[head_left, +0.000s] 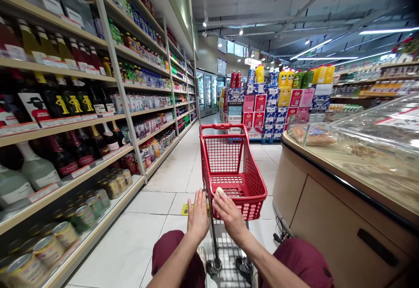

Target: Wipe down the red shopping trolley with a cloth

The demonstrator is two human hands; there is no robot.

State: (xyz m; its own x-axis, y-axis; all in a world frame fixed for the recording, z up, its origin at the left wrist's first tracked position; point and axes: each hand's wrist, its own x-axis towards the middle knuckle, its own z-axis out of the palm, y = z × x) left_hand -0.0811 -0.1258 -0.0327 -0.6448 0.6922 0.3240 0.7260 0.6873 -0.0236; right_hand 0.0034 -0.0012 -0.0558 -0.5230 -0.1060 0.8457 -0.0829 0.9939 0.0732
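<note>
In the aisle (127, 240), one left hand (198, 219), one right hand (231, 216) and one red cart (242, 179) just ahead, its wheels (214, 266) between two knees (168, 248). The left hand is flat, fingers straight and together; the right slants inward, fingers stretched, and I can't tell whether it holds the pale bit (220, 191) at its tips. Shelves (120, 83) line the left, boxes (260, 102) stand beyond, a counter (324, 218) blocks the right

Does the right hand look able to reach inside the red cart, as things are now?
Probably yes: the right hand is at the near end of the red cart, whose top is open; nothing visible blocks it.
</note>
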